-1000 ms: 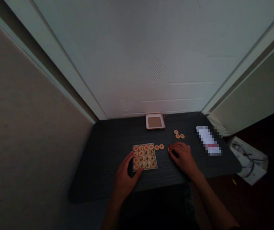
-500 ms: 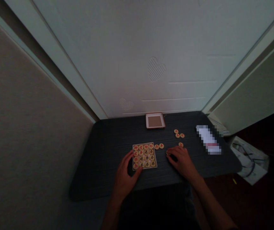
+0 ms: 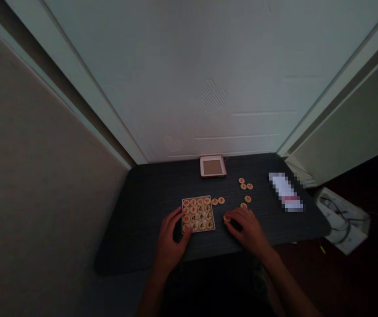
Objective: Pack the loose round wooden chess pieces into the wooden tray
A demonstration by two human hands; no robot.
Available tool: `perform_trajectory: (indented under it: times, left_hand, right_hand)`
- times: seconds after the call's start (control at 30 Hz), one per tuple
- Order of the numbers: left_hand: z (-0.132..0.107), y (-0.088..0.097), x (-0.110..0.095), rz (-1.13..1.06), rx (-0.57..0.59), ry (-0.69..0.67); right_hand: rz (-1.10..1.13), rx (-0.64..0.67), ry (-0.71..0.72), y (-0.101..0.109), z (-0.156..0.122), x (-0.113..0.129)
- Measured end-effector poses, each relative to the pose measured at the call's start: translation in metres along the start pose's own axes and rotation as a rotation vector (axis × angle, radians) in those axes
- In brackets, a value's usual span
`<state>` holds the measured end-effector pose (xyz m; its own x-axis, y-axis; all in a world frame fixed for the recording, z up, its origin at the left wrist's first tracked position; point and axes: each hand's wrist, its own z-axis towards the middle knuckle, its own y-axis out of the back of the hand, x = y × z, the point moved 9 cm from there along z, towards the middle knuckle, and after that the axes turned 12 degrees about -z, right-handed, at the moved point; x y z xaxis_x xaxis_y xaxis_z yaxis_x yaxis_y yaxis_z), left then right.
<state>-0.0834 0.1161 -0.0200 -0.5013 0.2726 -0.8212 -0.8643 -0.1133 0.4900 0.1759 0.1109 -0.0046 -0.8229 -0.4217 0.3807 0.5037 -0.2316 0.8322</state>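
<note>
A shallow square box [image 3: 214,219] full of round wooden Chinese chess pieces, marked in red and black characters, lies on the dark table. My left hand [image 3: 171,240] grips its left side, thumb over the lower left corner and fingers against the left edge. To the right of the box, my right hand [image 3: 247,228] pinches a Chinese chess piece [image 3: 227,218] between thumb and fingertips, low over the tabletop; its marking is unclear. Two loose pieces [image 3: 218,201] sit against the box's upper right side. Another loose piece [image 3: 243,205] shows partly behind my right fingers.
Farther back stands a shallow box lid [image 3: 213,167] with a brown inside. Several loose pieces [image 3: 243,186] lie at the right of the dark table [image 3: 149,193]. A blurred-out white object [image 3: 286,192] rests near the right edge. A white panel with hearts rises behind.
My right hand has shifted slightly left and toward me with the piece, uncovering a loose piece behind its fingers. My left hand stays at the box.
</note>
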Motion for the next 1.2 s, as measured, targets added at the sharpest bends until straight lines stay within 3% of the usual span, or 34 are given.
perform_trajectory:
  times: [0.1,0.2,0.3,0.47,0.87,1.2]
  left_hand:
    - [-0.003,0.009,-0.012,-0.054,-0.075,-0.023]
    - [-0.007,0.007,-0.024,-0.181,-0.093,0.07]
    - [-0.012,-0.016,-0.035,-0.378,0.015,0.245]
    - [-0.014,-0.052,-0.052,-0.662,0.173,0.371]
    - [-0.017,-0.066,-0.04,-0.768,0.197,0.486]
    - [-0.018,-0.065,-0.048,-0.801,0.213,0.519]
  right_hand:
    - [0.055,-0.037,-0.006,0.011,-0.001,0.008]
    - [0.106,-0.076,0.019,0.019,-0.002,0.022]
    - [0.153,-0.092,0.075,0.023,-0.004,0.043]
    - [0.207,-0.074,0.173,0.021,-0.007,0.071]
    - [0.246,-0.07,0.2,0.007,-0.012,0.072]
    - [0.294,-0.1,0.141,0.006,-0.009,0.066]
